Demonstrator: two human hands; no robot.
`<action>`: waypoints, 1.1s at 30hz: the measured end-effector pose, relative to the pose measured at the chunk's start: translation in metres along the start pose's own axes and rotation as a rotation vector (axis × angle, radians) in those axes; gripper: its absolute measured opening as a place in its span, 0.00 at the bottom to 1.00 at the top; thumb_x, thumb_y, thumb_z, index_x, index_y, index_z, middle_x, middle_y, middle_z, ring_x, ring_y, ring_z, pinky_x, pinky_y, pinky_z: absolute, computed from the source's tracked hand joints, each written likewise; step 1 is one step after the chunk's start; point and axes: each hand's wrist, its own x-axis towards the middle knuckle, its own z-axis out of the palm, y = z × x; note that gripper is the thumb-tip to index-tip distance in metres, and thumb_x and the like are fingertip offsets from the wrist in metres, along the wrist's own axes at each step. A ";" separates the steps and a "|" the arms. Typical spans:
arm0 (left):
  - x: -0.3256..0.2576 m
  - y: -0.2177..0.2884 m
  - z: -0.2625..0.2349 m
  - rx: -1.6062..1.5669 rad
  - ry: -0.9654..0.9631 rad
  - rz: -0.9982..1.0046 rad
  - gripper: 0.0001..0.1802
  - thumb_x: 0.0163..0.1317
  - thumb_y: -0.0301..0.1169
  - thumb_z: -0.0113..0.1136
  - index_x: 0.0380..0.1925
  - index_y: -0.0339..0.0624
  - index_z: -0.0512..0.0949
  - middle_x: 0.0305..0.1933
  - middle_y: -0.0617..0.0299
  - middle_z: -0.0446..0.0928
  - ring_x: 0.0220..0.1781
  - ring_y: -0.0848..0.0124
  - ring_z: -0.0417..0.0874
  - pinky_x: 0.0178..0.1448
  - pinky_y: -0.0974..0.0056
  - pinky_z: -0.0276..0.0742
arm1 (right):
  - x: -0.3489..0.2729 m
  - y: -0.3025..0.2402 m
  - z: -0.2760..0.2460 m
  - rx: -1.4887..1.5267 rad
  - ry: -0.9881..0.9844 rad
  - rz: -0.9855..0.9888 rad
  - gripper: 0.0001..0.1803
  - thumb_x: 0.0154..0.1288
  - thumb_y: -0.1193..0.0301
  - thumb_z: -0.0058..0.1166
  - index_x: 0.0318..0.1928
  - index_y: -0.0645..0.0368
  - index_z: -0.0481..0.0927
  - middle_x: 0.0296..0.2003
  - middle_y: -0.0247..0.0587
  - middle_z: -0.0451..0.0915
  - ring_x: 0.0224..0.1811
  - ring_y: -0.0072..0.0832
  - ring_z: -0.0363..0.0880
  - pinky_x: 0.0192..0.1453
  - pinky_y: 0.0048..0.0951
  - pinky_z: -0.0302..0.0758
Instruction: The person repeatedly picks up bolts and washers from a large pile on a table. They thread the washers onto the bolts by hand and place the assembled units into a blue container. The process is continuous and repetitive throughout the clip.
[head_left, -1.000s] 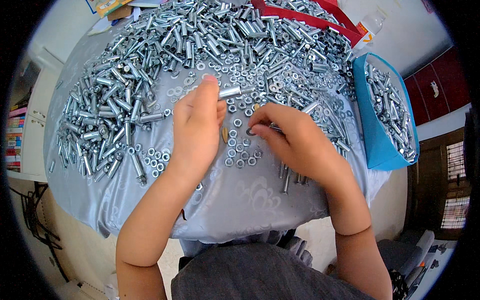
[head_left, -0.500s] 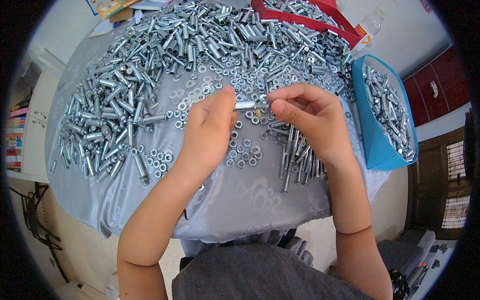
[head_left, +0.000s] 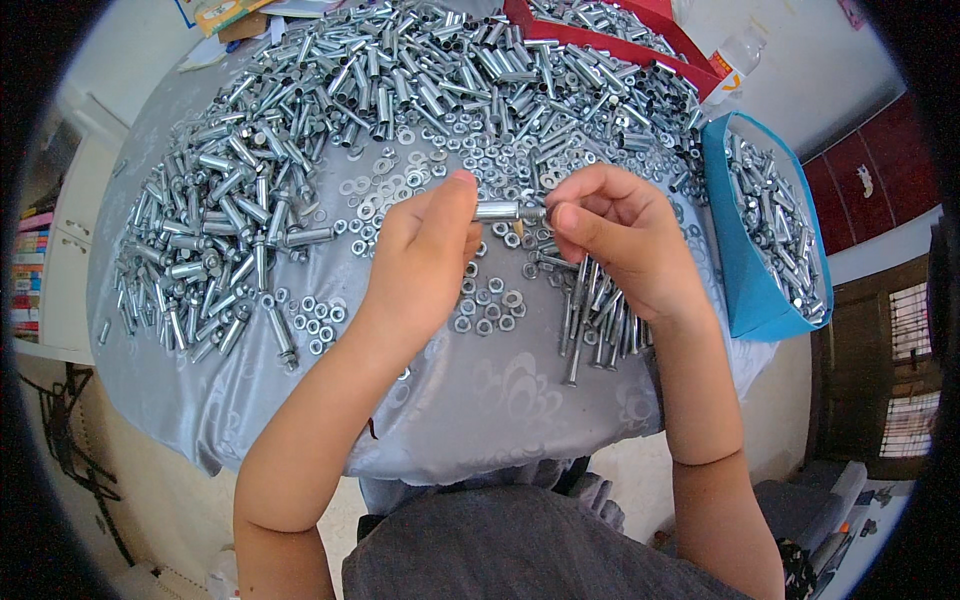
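Both hands have been lifted off the washers since a second ago. One bolt sleeve (head_left: 497,211) is pinched between the left hand (head_left: 425,262) and the right hand (head_left: 612,235), each grip closed on an end, above the tabletop (head_left: 480,400). One blue bin (head_left: 752,270) and one red tray (head_left: 610,28) are seen; loose bolts (head_left: 240,220) are too many to count.

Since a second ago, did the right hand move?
Yes. The right hand lifted off the washers on the grey cloth and went up, away from the table's near edge, to meet the metal sleeve that the left hand holds.
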 end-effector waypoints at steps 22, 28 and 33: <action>0.002 0.000 0.001 -0.019 -0.069 -0.098 0.20 0.61 0.43 0.43 0.13 0.48 0.58 0.12 0.71 0.55 0.15 0.79 0.55 0.21 0.71 0.51 | -0.005 0.007 0.016 -0.436 0.224 -0.220 0.07 0.52 0.75 0.58 0.32 0.62 0.76 0.28 0.31 0.77 0.29 0.15 0.73 0.33 0.16 0.69; 0.001 0.004 0.002 -0.067 -0.099 -0.167 0.20 0.60 0.43 0.44 0.12 0.49 0.58 0.12 0.71 0.55 0.15 0.78 0.55 0.22 0.71 0.52 | -0.004 0.015 0.017 -0.593 0.209 -0.380 0.08 0.53 0.74 0.57 0.35 0.62 0.77 0.25 0.33 0.76 0.29 0.17 0.73 0.32 0.18 0.68; 0.002 0.006 0.002 -0.133 -0.028 -0.185 0.21 0.59 0.44 0.43 0.11 0.49 0.55 0.12 0.70 0.54 0.15 0.76 0.55 0.23 0.70 0.54 | -0.005 -0.004 0.002 -0.809 0.123 -0.438 0.05 0.51 0.75 0.58 0.30 0.60 0.79 0.27 0.37 0.76 0.28 0.23 0.73 0.32 0.22 0.68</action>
